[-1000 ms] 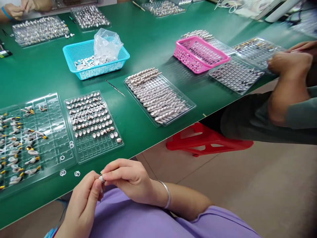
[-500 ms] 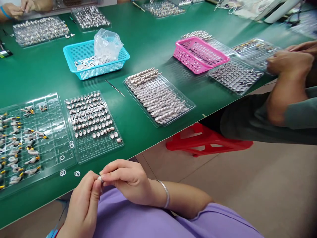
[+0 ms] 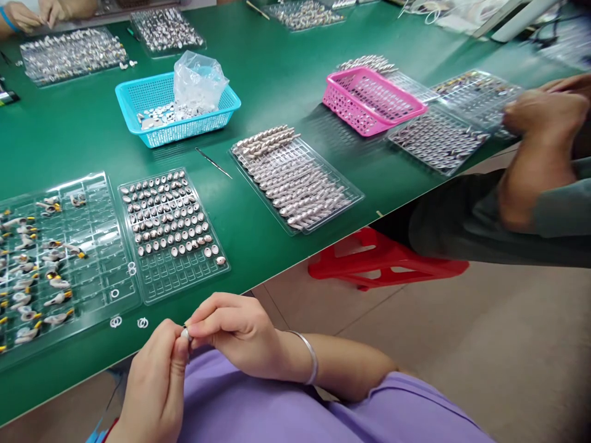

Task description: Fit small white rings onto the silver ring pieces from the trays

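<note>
Pinched between the left hand [image 3: 154, 378] and right hand [image 3: 237, 335], a small whitish piece [image 3: 185, 333], mostly hidden by fingertips, is on the near side of the tray of oval pieces [image 3: 170, 280]. White rings [image 3: 143, 323] lie between that tray and the left hand. Left of the tray, a larger tray [image 3: 95, 231] is cut off.

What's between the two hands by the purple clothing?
A small whitish piece, held by both the left hand and the right hand; the head view shows it.

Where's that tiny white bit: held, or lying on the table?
Held: the small white piece shows pinched where the left hand and right hand meet.
</note>
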### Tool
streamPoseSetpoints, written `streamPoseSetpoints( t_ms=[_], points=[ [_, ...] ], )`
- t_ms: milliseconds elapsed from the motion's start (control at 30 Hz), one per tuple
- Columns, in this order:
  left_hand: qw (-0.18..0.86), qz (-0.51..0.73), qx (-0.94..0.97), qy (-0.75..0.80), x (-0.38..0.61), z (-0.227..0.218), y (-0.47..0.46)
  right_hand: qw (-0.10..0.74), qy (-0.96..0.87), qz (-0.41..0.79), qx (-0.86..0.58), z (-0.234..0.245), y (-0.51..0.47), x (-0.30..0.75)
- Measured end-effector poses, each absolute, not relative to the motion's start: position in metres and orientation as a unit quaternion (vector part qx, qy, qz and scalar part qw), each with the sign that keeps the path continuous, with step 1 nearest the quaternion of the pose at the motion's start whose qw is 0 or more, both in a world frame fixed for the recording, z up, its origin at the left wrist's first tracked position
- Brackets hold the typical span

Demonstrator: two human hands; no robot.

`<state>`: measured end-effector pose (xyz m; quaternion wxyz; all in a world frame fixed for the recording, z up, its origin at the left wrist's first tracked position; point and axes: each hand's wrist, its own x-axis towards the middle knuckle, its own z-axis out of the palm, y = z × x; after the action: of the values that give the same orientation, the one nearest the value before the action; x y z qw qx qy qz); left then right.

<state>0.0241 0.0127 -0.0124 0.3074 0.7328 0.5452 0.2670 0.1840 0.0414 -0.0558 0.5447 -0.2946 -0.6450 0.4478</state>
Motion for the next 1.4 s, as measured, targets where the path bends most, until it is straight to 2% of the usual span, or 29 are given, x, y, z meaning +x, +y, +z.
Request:
streamPoseSetpoints(
  t_ms=[100,300,433,633,833,1033,1200,1400],
  points=[
    [0.369,0.256,0.706,0.548,0.021,-0.011,0.014,0.499,-0.671,0.466,-0.289,-0.053,0.048,0.189],
    [0.588,0.221,0.58,0.518,0.013,-0.011,0.016,0.384,-0.722,0.517,-0.253,-0.045,0.07,0.198],
    [0.646,0.242,0.495,0.528,0.013,-0.019,0.014,0.354,-0.729,0.525,-0.259,-0.041,0.076,0.198],
    [0.623,0.279,0.477,0.553,0.013,-0.027,0.009,0.407,-0.699,0.506,-0.299,-0.045,0.069,0.191],
    [0.651,0.24,0.479,0.538,0.004,-0.025,0.01,0.404,-0.677,0.556,-0.263,-0.047,0.068,0.193],
    [0.661,0.233,0.467,0.539,0.001,-0.025,0.009,0.467,-0.691,0.499,-0.235,-0.048,0.064,0.191],
    [0.611,0.264,0.508,0.547,0.007,-0.02,0.01,0.496,-0.685,0.468,-0.256,-0.049,0.06,0.189],
    [0.521,0.254,0.603,0.548,0.011,-0.013,0.014,0.473,-0.693,0.466,-0.281,-0.05,0.056,0.19]
  ],
)
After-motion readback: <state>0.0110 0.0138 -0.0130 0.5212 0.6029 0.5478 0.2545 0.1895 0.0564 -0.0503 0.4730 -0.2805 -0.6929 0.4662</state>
